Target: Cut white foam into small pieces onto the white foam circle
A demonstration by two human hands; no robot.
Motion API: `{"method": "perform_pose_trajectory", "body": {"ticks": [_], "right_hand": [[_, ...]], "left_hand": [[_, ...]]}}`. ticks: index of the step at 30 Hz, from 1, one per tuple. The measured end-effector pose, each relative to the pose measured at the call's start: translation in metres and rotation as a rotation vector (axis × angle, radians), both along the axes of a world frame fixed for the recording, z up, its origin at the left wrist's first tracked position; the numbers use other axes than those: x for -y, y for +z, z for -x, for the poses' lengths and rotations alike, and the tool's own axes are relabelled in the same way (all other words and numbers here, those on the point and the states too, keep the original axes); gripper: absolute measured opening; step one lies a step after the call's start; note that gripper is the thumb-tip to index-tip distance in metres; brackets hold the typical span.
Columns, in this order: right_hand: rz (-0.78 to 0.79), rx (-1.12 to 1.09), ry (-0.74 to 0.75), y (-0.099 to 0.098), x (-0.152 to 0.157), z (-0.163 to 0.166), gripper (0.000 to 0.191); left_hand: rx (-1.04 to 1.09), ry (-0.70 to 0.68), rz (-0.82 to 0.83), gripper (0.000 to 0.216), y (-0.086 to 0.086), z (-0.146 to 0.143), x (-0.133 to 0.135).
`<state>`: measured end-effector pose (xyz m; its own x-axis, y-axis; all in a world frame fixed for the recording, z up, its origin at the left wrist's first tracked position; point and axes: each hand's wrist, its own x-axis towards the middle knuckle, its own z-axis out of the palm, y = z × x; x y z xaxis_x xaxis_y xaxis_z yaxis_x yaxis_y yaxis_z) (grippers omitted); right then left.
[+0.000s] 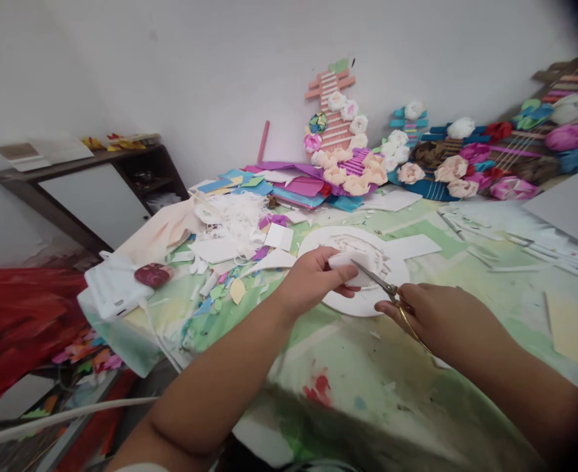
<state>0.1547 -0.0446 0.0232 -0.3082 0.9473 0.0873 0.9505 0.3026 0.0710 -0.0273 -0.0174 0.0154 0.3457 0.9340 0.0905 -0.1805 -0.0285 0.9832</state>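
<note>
My left hand (321, 280) pinches a small folded piece of white paper (346, 259) above the table. In my right hand (429, 321) is a pair of scissors (390, 288), its fingers in the brass-coloured handles. The blades point left and meet the paper's edge near my left fingertips; how far they are apart is hard to make out. Below both hands lies a white round board (318, 239) with a white strip (414, 247) sticking out to the right. Several white paper pieces lie on the round board, partly hidden by my hands.
Paper scraps and a heap of white string (234, 219) cover the table's left. A white power bank (114, 288) with a cable sits at the left edge. Paper-flower guitar shapes (338, 131) lean on the wall behind. White paper rolls (539, 249) lie at right.
</note>
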Motion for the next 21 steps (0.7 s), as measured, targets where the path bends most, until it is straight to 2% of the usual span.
{"method": "perform_pose_trajectory", "body": {"ticks": [10,18,21], "right_hand": [[0.031,-0.013,0.072,-0.001,-0.006,-0.007,0.046],[0.199,-0.093,0.005,0.005,-0.010,-0.005,0.045],[0.281,-0.203,0.007,0.001,-0.010,-0.019,0.042]], "left_hand": [[0.058,-0.008,-0.008,0.021,0.000,0.002,0.000],[0.075,0.000,0.062,0.022,-0.004,0.002,-0.005],[0.109,0.083,0.065,0.022,-0.005,0.004,-0.009]]}}
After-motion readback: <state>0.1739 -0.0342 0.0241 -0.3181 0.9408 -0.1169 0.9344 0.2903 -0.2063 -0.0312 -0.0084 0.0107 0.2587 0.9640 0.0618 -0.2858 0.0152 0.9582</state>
